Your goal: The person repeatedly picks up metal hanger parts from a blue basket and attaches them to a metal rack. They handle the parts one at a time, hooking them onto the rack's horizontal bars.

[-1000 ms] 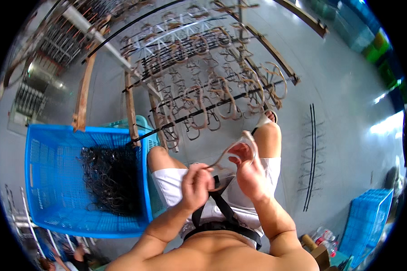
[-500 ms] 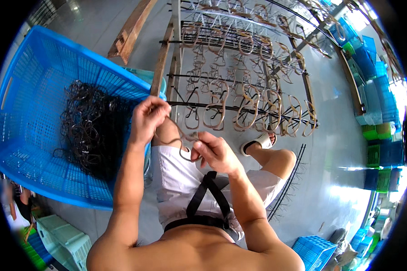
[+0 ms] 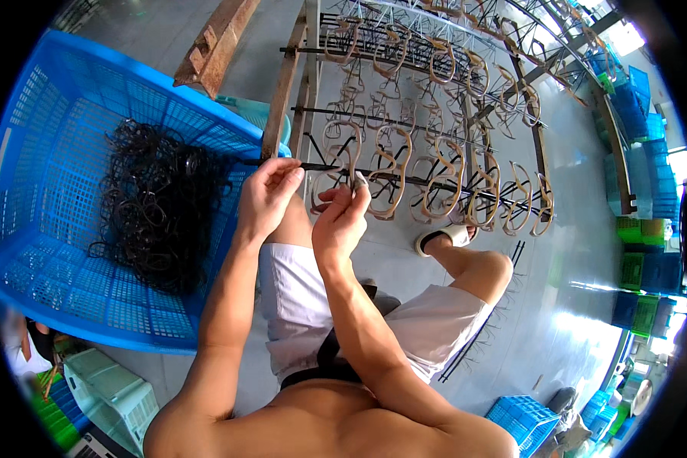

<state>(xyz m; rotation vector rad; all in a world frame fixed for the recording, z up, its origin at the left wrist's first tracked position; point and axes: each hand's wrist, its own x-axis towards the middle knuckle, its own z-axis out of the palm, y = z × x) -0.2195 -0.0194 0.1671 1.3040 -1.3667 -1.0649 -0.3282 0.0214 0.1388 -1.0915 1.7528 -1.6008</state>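
Bright overall, strongest light from the right; whites clip around the stacked crates (image 3: 662, 273). Hard glare patches on the grey floor (image 3: 565, 237). Dark tangle (image 3: 160, 210) at left loses shadow detail. Left hand (image 3: 267, 197) and right hand (image 3: 341, 225) fairly sharp; lower-left rim soft. Heavy fisheye bend, black corners, blue-purple fringing at edge.

The rack (image 3: 284, 95) stands ahead, its bars (image 3: 417, 181) one behind another, with frames (image 3: 401, 174) hanging along them. The left grip (image 3: 269, 195) is at the near bar's left end, the right grip (image 3: 340, 221) just right of it. A crate (image 3: 57, 191) stands left with a heap (image 3: 156, 214) in it. Rods (image 3: 466, 349) lie on the floor (image 3: 553, 305) beside the right leg (image 3: 477, 273); a basket (image 3: 520, 418) stands behind them. Bins (image 3: 641, 282) line the far right.
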